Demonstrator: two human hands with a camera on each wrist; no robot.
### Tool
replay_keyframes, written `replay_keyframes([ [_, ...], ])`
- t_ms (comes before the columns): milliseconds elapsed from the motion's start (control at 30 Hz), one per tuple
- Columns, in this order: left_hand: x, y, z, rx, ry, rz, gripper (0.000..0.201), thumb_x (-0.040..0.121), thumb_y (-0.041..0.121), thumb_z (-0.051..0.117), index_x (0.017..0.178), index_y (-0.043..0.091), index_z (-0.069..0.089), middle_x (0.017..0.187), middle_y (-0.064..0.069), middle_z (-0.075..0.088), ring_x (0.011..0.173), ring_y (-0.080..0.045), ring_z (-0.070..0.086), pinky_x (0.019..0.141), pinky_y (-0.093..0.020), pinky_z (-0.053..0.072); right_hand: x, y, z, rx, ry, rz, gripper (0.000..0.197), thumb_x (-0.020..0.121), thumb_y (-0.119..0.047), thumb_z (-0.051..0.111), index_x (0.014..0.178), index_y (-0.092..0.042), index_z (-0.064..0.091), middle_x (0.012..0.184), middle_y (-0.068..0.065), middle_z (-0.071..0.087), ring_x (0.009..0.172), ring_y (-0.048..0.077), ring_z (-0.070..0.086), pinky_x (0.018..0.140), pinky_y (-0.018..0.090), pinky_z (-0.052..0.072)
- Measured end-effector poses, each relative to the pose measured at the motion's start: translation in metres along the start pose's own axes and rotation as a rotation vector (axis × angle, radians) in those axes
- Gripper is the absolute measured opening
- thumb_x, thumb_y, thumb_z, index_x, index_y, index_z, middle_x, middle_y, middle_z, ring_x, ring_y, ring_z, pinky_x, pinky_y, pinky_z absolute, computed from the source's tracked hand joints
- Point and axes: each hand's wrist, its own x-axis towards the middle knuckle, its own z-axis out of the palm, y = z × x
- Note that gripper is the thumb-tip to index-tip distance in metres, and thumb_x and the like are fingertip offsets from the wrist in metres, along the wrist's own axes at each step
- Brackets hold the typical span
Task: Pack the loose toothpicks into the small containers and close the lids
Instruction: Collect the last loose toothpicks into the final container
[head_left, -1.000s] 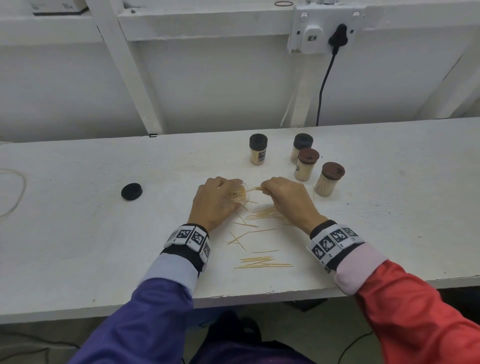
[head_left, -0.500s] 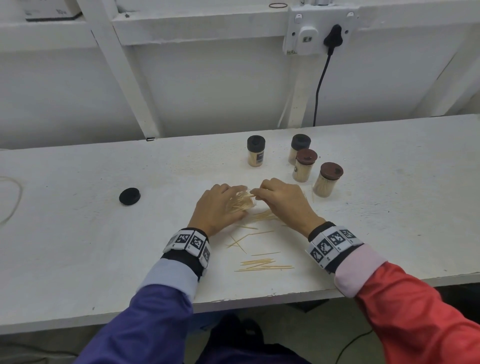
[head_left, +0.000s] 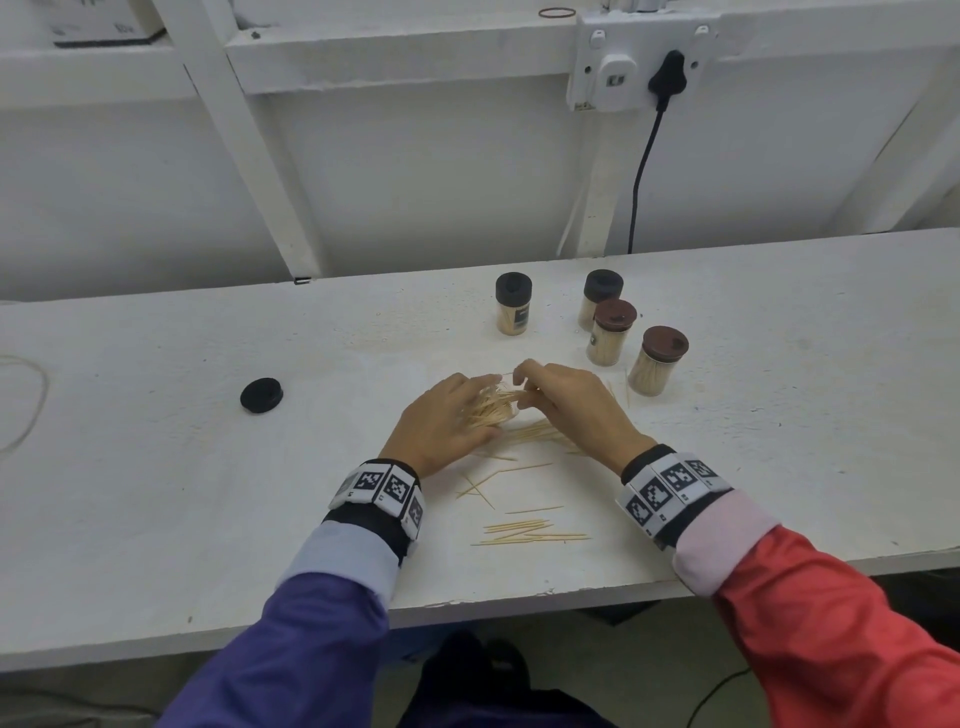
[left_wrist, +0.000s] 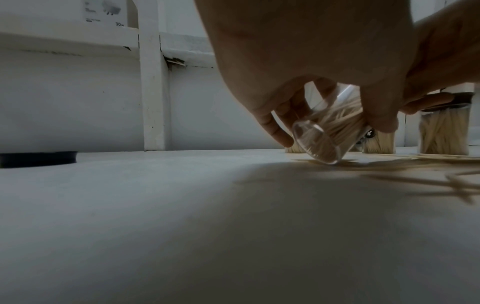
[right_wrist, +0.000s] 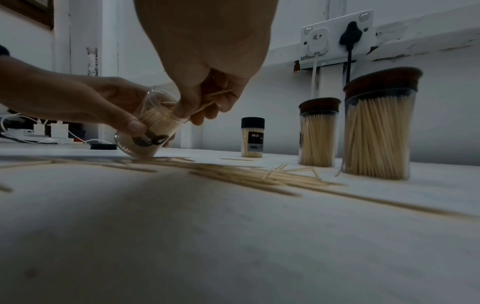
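We worked at a white painted table (head_left: 156, 519). On it stood four capped toothpick containers: two with black lids (head_left: 513, 310) (head_left: 601, 293) farther back, two with brown lids (head_left: 612, 332) (head_left: 658, 368) nearer. A loose black lid (head_left: 261, 395) lay well apart on our left. Loose toothpicks (head_left: 524, 532) lay scattered near the front edge, and a tilted clear container (left_wrist: 319, 142) touched the tabletop with its lower edge.

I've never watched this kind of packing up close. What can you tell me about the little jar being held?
The jar is small, clear and looks plastic, with a dark label. It has no lid and is nearly full of toothpicks. The left hand grips it tilted, its bottom edge on the table, while the right hand feeds toothpicks in.
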Motion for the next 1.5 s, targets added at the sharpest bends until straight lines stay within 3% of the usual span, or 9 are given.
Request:
replay_keyframes([
  [100, -0.001, -0.001, 0.001, -0.006, -0.024, 0.022, 0.074, 0.073, 0.064, 0.050, 0.141, 0.034, 0.044, 0.113, 0.007, 0.054, 0.105, -0.011, 0.053, 0.086, -0.036, 0.047, -0.001, 0.002, -0.002, 0.035, 0.022, -0.046, 0.007, 0.085, -0.012, 0.068, 0.086, -0.012, 0.062, 0.072, 0.000, 0.065, 0.066, 0.023, 0.061, 0.051, 0.043, 0.050],
  [333, 0.000, -0.001, 0.004, -0.057, -0.071, 0.065, 0.072, 0.074, 0.065, 0.052, 0.139, 0.034, 0.045, 0.107, 0.008, 0.055, 0.097, -0.009, 0.052, 0.085, -0.039, 0.048, 0.000, -0.005, 0.001, 0.095, 0.059, -0.154, 0.002, 0.082, -0.005, 0.072, 0.084, -0.006, 0.073, 0.085, 0.005, 0.062, 0.068, 0.020, 0.060, 0.056, 0.033, 0.052],
  [667, 0.001, 0.006, 0.006, -0.196, -0.077, 0.026, 0.062, 0.084, 0.047, 0.070, 0.137, 0.029, 0.044, 0.111, 0.005, 0.062, 0.099, -0.010, 0.059, 0.091, -0.036, 0.049, 0.000, -0.008, 0.000, 0.197, 0.094, -0.120, 0.025, 0.084, 0.011, 0.059, 0.105, -0.003, 0.059, 0.098, 0.007, 0.061, 0.092, 0.017, 0.053, 0.074, 0.028, 0.047],
  [900, 0.002, 0.005, 0.008, -0.222, -0.065, -0.007, 0.065, 0.083, 0.054, 0.066, 0.137, 0.027, 0.041, 0.122, 0.005, 0.062, 0.104, -0.010, 0.061, 0.092, -0.038, 0.051, -0.005, -0.022, -0.011, 0.387, -0.065, -0.050, 0.043, 0.103, -0.014, 0.038, 0.145, -0.024, 0.037, 0.135, -0.002, 0.053, 0.118, 0.009, 0.053, 0.098, 0.027, 0.045],
  [1067, 0.001, 0.009, 0.007, -0.269, -0.065, 0.003, 0.057, 0.085, 0.046, 0.069, 0.132, 0.024, 0.045, 0.114, 0.011, 0.061, 0.101, -0.008, 0.062, 0.090, -0.038, 0.052, -0.008, -0.027, -0.014, 0.502, -0.188, -0.070, 0.051, 0.105, -0.017, 0.037, 0.153, -0.029, 0.022, 0.152, -0.004, 0.038, 0.139, 0.008, 0.035, 0.114, 0.031, 0.032],
  [1200, 0.000, 0.008, 0.005, -0.297, -0.044, -0.015, 0.059, 0.084, 0.048, 0.069, 0.132, 0.029, 0.042, 0.118, 0.010, 0.060, 0.103, -0.007, 0.062, 0.093, -0.036, 0.051, -0.004, -0.027, -0.016, 0.409, -0.054, -0.087, 0.072, 0.090, 0.003, 0.042, 0.155, -0.017, 0.018, 0.161, -0.003, 0.019, 0.148, 0.010, 0.015, 0.121, 0.032, 0.018],
  [1267, 0.000, 0.007, 0.005, -0.305, -0.022, -0.032, 0.057, 0.086, 0.048, 0.068, 0.132, 0.029, 0.040, 0.120, 0.007, 0.060, 0.104, -0.010, 0.061, 0.094, -0.037, 0.051, -0.004, -0.024, -0.017, 0.401, -0.015, -0.037, 0.081, 0.082, -0.002, 0.044, 0.155, -0.015, 0.012, 0.162, -0.002, 0.014, 0.148, 0.008, 0.014, 0.120, 0.028, 0.017],
  [1367, 0.000, 0.006, 0.005, -0.321, 0.014, -0.043, 0.060, 0.086, 0.055, 0.062, 0.134, 0.029, 0.036, 0.121, 0.004, 0.059, 0.105, -0.011, 0.061, 0.094, -0.037, 0.051, -0.004, -0.019, -0.013, 0.370, -0.080, 0.052, 0.078, 0.092, -0.021, 0.045, 0.156, -0.019, 0.001, 0.163, -0.005, 0.008, 0.147, 0.003, 0.011, 0.120, 0.031, 0.019],
  [1500, -0.001, 0.005, 0.005, -0.318, -0.023, 0.005, 0.077, 0.080, 0.073, 0.050, 0.138, 0.026, 0.033, 0.120, 0.005, 0.059, 0.102, -0.007, 0.061, 0.086, -0.027, 0.050, -0.006, -0.020, -0.008, 0.251, -0.243, -0.023, 0.070, 0.102, -0.034, 0.047, 0.156, -0.021, 0.004, 0.163, -0.006, 0.008, 0.147, 0.000, 0.005, 0.121, 0.035, 0.016],
])
